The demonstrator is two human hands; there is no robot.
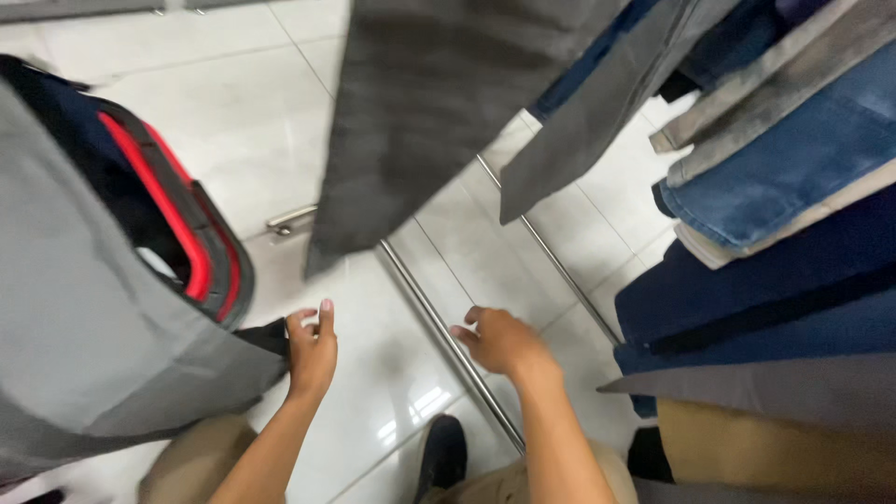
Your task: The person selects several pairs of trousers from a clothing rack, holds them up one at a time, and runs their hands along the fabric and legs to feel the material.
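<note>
The left hand (pixel 311 350) pinches the dark corner of a grey garment (pixel 84 336) that fills the view from eight to ten o'clock, fingers curled around the cloth's edge with the thumb raised. Behind that cloth, at about nine o'clock, sits a dark bag or basket with a red rim (pixel 191 238), partly covered by the grey fabric, so I cannot tell its full shape. The right hand (pixel 499 341) hangs near the centre, slightly toward five o'clock, loose and holding nothing, fingers half bent, just beside a chrome rail (pixel 448 341) that runs slantwise across the white tiled floor (pixel 215 112). A second chrome rail (pixel 560 266) lies parallel to it, toward three o'clock. From twelve o'clock a pair of dark grey trousers (pixel 420 112) hangs down between the hands and the far floor, blocking much of the view there; a second grey leg (pixel 597 112) hangs just beside it. From one to four o'clock hang folded trousers: washed blue jeans (pixel 793 168), dark navy ones (pixel 747 289) below, then a grey (pixel 775 392) and a tan pair (pixel 775 453) at four o'clock. At six o'clock I see the person's khaki knees (pixel 187 462) and a dark shoe (pixel 443 453) on the tiles.
</note>
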